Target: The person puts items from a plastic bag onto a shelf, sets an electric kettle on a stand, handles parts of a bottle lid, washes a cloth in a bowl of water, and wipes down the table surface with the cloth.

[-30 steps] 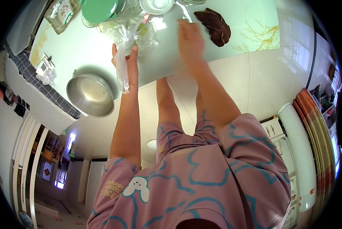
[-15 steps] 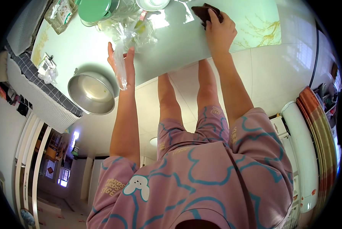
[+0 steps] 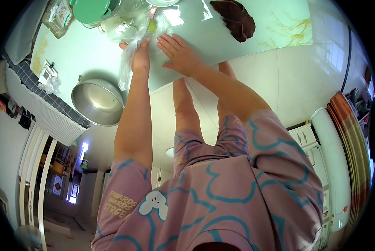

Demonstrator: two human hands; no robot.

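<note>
My left hand (image 3: 140, 56) grips the gathered neck of a clear plastic bag (image 3: 127, 62), whose loose end hangs down past the wrist. The fuller part of the bag lies beyond my fingers, with something yellow-green showing through it. Palm down, my right hand (image 3: 181, 54) reaches across the table just right of the bag, its fingers straight and holding nothing. Whether it touches the tabletop I cannot tell. A crumpled dark brown cloth (image 3: 237, 23) lies on the table to the right, apart from both hands.
On the pale green table (image 3: 275, 16), a metal pot (image 3: 97, 102) stands at the near left edge. A green lid (image 3: 89, 9), a clear plastic tray (image 3: 58, 19) and a white dish (image 3: 162, 2) are at the back. A small white item (image 3: 49, 77) sits farther left.
My right hand has let go of the brown cloth and moved left toward the bag. My left hand has moved slightly farther up the table and closed on the bag's neck.
</note>
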